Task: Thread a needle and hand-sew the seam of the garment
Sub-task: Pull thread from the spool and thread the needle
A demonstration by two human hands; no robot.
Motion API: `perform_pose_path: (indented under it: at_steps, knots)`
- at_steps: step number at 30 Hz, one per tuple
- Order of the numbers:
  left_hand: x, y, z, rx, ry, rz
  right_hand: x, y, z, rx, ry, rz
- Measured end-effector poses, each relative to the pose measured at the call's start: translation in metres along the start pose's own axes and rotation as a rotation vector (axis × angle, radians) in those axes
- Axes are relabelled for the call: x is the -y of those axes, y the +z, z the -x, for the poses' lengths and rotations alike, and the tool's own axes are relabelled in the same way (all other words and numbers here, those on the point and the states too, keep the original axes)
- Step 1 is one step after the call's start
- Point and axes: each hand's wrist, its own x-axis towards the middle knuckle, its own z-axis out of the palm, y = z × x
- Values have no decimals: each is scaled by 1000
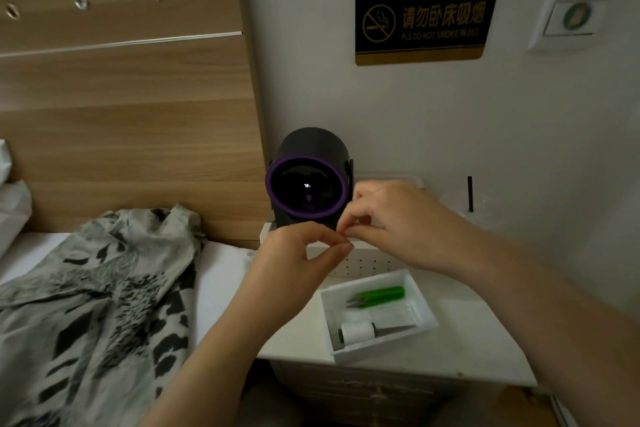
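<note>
My left hand [298,253] and my right hand [391,218] meet above the white nightstand [485,340], fingertips pinched close together. What they pinch is too thin to see; it may be needle and thread. Below them a small white tray [426,308] holds green-handled thread snips [379,296] and a spool of white thread [358,331]. The garment [93,305], grey-white with black blotches, lies spread on the bed at the left.
A black device with a purple ring [308,184] stands at the back of the nightstand beside the wooden headboard [121,114]. A perforated white box [367,263] lies under my hands. A clear cup with a black straw [470,198] stands at the right.
</note>
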Motion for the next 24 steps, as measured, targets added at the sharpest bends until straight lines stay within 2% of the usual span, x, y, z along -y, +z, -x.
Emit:
perform_pose_path:
  at_steps: [2,3,5,7,8,10,13,20,24]
  knots:
    - [2,-1,0,-26,-17,117,-4,4,0,-68,63,-209]
    - [3,-1,0,-53,-38,201,-6,7,0,-130,141,-411]
    - [3,1,0,-111,-87,373,-6,14,2,-208,322,-963]
    - [3,3,0,-149,-112,507,-1,27,3,-166,433,-1390]
    - [2,4,0,-168,-118,548,3,34,4,-115,449,-1482]
    - [2,5,0,-203,-132,596,12,45,5,-9,437,-1530]
    - [3,5,1,-244,-154,628,18,50,3,33,427,-1527]
    - [6,0,3,-306,-191,684,16,38,1,-122,429,-1009]
    - [4,3,2,-311,-201,732,15,31,2,-214,382,-884]
